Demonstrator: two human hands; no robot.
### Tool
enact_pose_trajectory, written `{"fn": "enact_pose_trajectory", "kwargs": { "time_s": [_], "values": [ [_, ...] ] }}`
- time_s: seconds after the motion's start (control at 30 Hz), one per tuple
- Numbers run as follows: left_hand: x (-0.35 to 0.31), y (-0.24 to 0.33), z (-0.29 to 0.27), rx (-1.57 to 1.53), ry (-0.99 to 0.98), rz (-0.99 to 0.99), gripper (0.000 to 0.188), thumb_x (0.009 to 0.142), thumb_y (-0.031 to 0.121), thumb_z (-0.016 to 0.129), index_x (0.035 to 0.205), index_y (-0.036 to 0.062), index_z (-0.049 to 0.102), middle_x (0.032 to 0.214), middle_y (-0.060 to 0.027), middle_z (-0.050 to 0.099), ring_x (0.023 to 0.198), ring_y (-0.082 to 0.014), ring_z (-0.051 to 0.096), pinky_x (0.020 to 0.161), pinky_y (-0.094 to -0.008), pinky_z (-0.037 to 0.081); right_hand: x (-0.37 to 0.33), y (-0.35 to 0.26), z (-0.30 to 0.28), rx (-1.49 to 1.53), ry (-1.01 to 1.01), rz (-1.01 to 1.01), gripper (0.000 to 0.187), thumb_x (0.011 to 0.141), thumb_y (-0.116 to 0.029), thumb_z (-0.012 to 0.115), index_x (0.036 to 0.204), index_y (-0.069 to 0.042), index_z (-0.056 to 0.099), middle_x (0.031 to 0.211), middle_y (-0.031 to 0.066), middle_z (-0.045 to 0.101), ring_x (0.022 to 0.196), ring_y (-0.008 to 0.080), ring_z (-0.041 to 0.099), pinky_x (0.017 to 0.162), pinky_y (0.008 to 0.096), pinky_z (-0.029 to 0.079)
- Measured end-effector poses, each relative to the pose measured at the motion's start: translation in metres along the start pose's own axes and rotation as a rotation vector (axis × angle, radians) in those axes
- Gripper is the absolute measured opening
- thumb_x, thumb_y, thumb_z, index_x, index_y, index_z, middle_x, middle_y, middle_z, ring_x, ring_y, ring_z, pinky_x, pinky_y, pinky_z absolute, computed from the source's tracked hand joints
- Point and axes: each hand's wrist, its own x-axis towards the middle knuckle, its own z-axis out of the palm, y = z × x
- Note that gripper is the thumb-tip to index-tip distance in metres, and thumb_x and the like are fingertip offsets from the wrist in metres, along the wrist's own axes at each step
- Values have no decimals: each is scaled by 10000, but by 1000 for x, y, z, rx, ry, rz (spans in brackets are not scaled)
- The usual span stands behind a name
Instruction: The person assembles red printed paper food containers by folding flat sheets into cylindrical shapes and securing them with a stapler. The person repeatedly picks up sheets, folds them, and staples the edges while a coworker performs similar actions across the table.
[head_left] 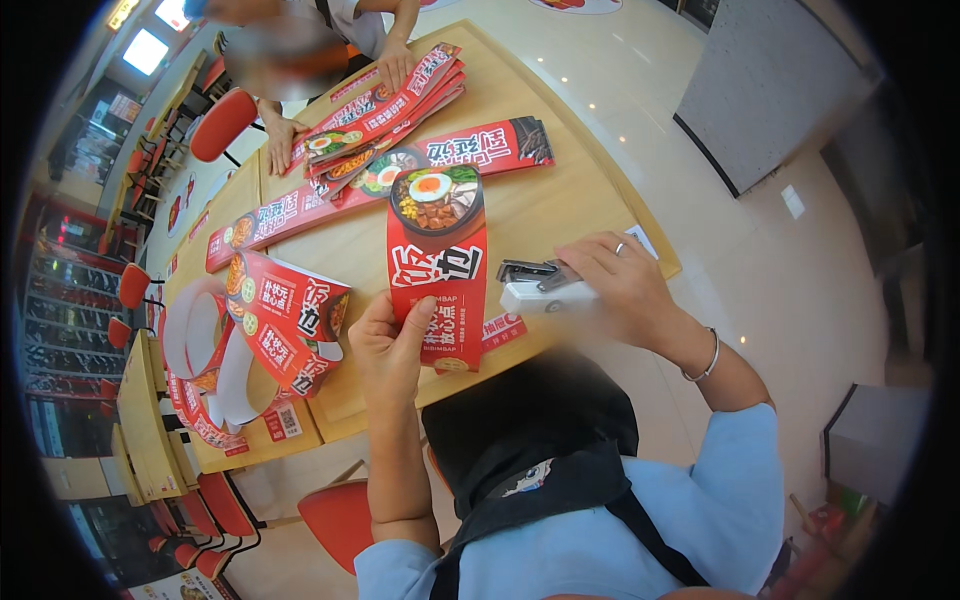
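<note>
My left hand point(388, 345) pinches a red printed paper strip point(437, 270) with its thumb across the front. The strip is curved, with a bowl of food and an egg pictured at its upper end. To the right, my right hand point(622, 278) is closed around a black stapler point(530, 270) near the table edge. Beneath it shows a white block-shaped part point(548, 297), and I cannot tell whether it belongs to the stapler. The stapler is apart from the strip. Several red strips bent into rings point(285, 315) stand together left of my left hand.
Stacks of flat red strips point(465, 150) lie across the wooden table point(590, 190). Across from me, another person's hands point(396, 62) rest on one fanned stack. Red chairs point(222, 125) stand around, one point(340, 520) beside me. A grey cabinet point(760, 90) is at the far right.
</note>
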Motion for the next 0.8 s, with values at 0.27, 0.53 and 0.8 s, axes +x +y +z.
{"fn": "enact_pose_trajectory", "kwargs": {
  "time_s": [0.27,0.53,0.8],
  "values": [
    [-3,0,-2,231,19,101,117,856,31,684,946,-41,664,815,-19,679,699,-37,574,622,-201,466,5,-10,6,-78,-50,-34,638,585,-69,778,1177,-39,540,1121,104,617,1075,267,575,985,461,401],
    [-5,-3,-6,433,20,196,119,820,24,710,910,-36,660,740,-51,662,644,-43,560,579,-233,454,9,-11,10,-101,-59,-53,623,612,-89,764,1193,-26,547,1187,134,593,1109,281,567,1019,531,363],
    [-1,-2,-7,183,-18,40,122,851,48,694,935,-35,663,781,-19,672,672,-40,565,594,-210,459,12,-15,14,-1,-140,-4,697,615,-79,779,1253,-40,500,1210,139,574,1147,283,552,1027,556,353]
  ]
}}
